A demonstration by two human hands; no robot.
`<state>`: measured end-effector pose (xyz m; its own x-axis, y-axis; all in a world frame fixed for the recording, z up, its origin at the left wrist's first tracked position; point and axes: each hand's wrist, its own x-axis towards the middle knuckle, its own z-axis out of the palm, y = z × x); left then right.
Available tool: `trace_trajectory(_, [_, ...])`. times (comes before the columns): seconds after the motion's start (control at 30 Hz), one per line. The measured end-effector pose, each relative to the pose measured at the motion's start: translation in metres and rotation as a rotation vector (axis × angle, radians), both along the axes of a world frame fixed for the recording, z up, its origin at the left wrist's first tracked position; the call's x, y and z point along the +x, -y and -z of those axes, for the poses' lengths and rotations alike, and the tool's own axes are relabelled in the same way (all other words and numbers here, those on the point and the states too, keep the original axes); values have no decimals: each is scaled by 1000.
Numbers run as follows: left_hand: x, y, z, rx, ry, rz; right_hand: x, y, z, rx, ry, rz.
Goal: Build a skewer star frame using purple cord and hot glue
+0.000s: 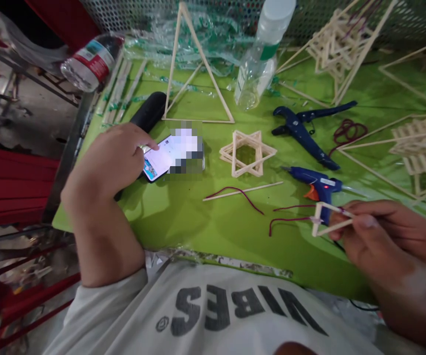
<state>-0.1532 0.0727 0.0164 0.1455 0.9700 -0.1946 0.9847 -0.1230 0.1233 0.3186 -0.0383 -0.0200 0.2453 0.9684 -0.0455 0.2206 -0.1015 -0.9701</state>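
Observation:
My left hand (118, 155) reaches over a lit smartphone (161, 155). One finger stretches onto its screen; the other fingers are mostly hidden. Part of the phone is blurred out. At the right, my right hand (386, 236) pinches a small frame of wooden sticks (323, 229) between thumb and fingers. Dark red strings trail left from this frame. Just behind it lies a blue glue gun (318, 181) with a small red light. A star-shaped stack of sticks (247, 153) sits between my hands, and a single stick (242, 191) with red string lies nearer me.
A stick pyramid frame (200, 120) stands behind the phone. Beyond the star are blue cutters (301, 130) and a clear bottle (255, 79). More stick structures (425, 143) crowd the right. At the left edge lie a red-labelled bottle (92, 64) and wrapped stick bundles (118, 93).

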Motion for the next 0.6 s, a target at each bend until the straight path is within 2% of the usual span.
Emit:
trace_trajectory(0.2, [1,0,1,36,25,7,-1,2,-13,-49,37,85])
trace_trajectory(0.6, [7,0,-2,39,46,11,-10,0,-20,-18,14,100])
